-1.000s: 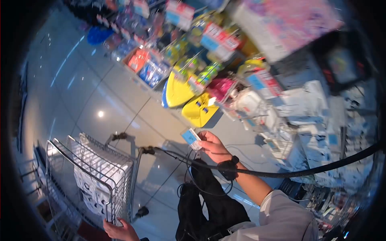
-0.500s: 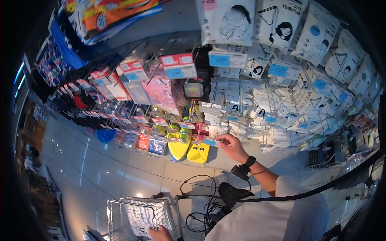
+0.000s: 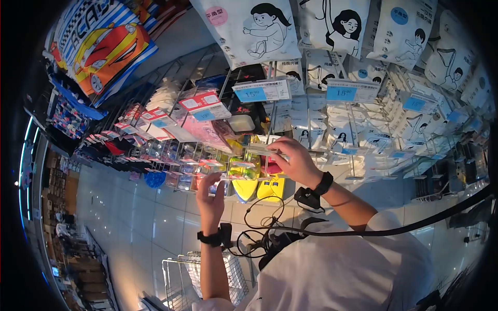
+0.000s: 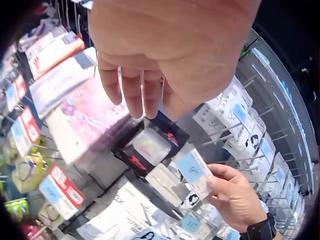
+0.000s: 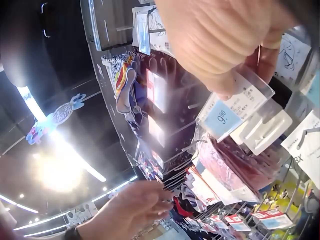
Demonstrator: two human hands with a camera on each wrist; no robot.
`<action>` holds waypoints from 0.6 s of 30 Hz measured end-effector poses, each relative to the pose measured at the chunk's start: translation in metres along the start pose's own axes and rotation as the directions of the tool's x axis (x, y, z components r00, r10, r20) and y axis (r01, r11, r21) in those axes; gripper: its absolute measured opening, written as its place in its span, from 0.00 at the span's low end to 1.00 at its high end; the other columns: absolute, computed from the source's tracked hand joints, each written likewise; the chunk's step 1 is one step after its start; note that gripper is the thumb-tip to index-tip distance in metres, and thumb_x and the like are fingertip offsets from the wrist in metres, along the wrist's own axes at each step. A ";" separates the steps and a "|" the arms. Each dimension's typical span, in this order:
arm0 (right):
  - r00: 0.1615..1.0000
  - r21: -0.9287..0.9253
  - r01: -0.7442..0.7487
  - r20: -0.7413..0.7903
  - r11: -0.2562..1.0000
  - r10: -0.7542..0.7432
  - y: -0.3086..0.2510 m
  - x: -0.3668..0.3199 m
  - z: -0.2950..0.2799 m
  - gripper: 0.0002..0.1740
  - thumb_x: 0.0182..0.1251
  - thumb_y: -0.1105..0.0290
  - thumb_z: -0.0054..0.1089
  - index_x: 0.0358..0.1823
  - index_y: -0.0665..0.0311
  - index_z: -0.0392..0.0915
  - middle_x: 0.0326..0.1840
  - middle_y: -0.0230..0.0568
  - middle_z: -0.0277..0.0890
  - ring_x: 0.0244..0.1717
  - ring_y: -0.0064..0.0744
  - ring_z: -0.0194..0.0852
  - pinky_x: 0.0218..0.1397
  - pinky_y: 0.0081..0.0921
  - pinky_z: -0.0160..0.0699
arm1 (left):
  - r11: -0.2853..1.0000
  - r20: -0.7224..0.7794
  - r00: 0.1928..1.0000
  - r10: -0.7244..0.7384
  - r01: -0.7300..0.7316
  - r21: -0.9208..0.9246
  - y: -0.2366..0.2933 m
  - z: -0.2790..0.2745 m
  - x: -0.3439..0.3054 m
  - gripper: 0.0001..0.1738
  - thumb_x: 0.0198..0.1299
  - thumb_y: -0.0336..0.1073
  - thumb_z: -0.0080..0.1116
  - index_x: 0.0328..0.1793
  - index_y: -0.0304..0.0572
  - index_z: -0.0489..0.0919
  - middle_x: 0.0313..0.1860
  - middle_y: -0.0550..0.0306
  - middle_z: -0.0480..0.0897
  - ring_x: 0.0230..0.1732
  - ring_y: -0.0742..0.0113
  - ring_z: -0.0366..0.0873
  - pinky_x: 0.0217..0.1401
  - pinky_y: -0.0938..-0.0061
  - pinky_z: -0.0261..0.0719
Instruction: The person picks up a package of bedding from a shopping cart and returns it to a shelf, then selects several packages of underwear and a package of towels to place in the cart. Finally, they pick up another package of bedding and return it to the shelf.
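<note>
My right hand (image 3: 298,163) pinches a price tag (image 5: 222,120) in a clear plastic holder, marked 9.90 on a blue panel. The tag is held up in front of the hooks of a shop display. My left hand (image 3: 210,202) is raised to the left of it, holding nothing, its fingers loosely bent. In the left wrist view this hand (image 4: 165,55) hangs over a pink patterned pack (image 4: 90,115) and a black box (image 4: 165,132), below and left of which the right hand's tag shows. A white plastic piece (image 5: 262,127) sits just behind the tag.
White packs with line drawings (image 3: 270,31) hang on hooks at the upper right, price tags (image 3: 353,92) before them. A wire basket (image 3: 174,262) stands low by my left arm. Yellow pieces (image 3: 271,187) stand near the floor. A black cable (image 3: 415,225) crosses the view.
My left hand has let go of the wire basket and come up to the display. The right hand, still holding the tag, has risen to the hooks. The head view has tilted up.
</note>
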State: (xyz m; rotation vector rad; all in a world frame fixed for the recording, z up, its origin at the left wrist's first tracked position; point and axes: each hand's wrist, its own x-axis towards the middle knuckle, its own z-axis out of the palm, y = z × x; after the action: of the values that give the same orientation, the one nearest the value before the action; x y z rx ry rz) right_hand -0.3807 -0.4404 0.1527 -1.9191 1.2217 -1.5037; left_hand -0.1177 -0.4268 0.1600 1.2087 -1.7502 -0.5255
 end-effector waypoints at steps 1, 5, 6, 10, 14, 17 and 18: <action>0.999 -0.070 0.050 -0.011 0.996 -0.051 0.005 0.001 0.003 0.09 0.56 0.75 0.59 0.39 0.63 0.76 0.37 0.42 0.76 0.39 0.46 0.75 0.44 0.36 0.74 | 1.000 0.038 0.999 0.031 -0.031 -0.004 -0.001 0.010 0.013 0.16 0.53 0.22 0.59 0.50 0.36 0.76 0.44 0.56 0.80 0.43 0.67 0.77 0.49 0.74 0.73; 0.996 -0.133 0.069 -0.050 0.989 -0.076 0.016 0.004 0.013 0.07 0.55 0.75 0.59 0.36 0.63 0.78 0.38 0.39 0.79 0.40 0.43 0.75 0.46 0.36 0.73 | 0.994 0.154 0.982 0.110 -0.105 -0.042 0.009 0.042 0.047 0.21 0.53 0.21 0.59 0.55 0.37 0.74 0.48 0.55 0.79 0.48 0.67 0.77 0.53 0.74 0.72; 0.996 -0.147 0.052 -0.067 0.988 -0.062 0.018 0.005 0.015 0.07 0.55 0.75 0.59 0.36 0.63 0.78 0.38 0.39 0.79 0.40 0.43 0.75 0.46 0.36 0.73 | 0.990 0.144 0.982 0.125 -0.114 -0.081 0.006 0.049 0.053 0.21 0.53 0.21 0.59 0.55 0.37 0.74 0.49 0.55 0.79 0.49 0.66 0.77 0.54 0.73 0.71; 0.988 -0.191 -0.002 -0.152 0.982 -0.028 0.020 0.004 0.025 0.04 0.55 0.75 0.59 0.32 0.63 0.79 0.37 0.37 0.79 0.41 0.41 0.76 0.48 0.36 0.72 | 0.974 0.285 0.936 0.207 -0.169 -0.154 -0.009 0.059 0.073 0.23 0.51 0.23 0.63 0.56 0.36 0.74 0.50 0.49 0.79 0.51 0.60 0.76 0.55 0.69 0.72; 0.975 -0.238 -0.027 -0.221 0.971 -0.027 0.015 0.004 0.035 0.04 0.55 0.75 0.60 0.33 0.62 0.79 0.38 0.35 0.80 0.42 0.38 0.76 0.49 0.35 0.71 | 0.940 0.340 0.881 0.329 -0.270 -0.211 -0.013 0.063 0.090 0.17 0.49 0.25 0.63 0.48 0.37 0.77 0.45 0.47 0.80 0.48 0.52 0.78 0.51 0.67 0.74; 0.956 -0.169 -0.046 -0.294 0.985 -0.005 0.013 0.002 0.042 0.07 0.55 0.79 0.62 0.36 0.64 0.79 0.39 0.38 0.80 0.42 0.38 0.76 0.47 0.31 0.73 | 0.921 0.298 0.875 0.382 -0.332 -0.204 -0.020 0.064 0.102 0.11 0.50 0.24 0.61 0.42 0.38 0.79 0.38 0.49 0.81 0.41 0.50 0.79 0.45 0.66 0.75; 0.952 -0.179 -0.057 -0.305 0.982 -0.001 0.013 0.002 0.043 0.07 0.55 0.79 0.62 0.36 0.64 0.79 0.39 0.38 0.80 0.42 0.38 0.76 0.47 0.31 0.73 | 0.910 0.287 0.866 0.410 -0.365 -0.197 -0.023 0.065 0.105 0.10 0.50 0.24 0.60 0.41 0.38 0.79 0.36 0.50 0.82 0.39 0.50 0.79 0.43 0.66 0.75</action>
State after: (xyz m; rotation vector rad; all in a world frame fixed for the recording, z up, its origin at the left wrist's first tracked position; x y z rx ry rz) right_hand -0.3459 -0.4566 0.1294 -1.8187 1.5661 -1.7741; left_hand -0.1721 -0.5399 0.1572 0.6671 -2.1313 -0.6109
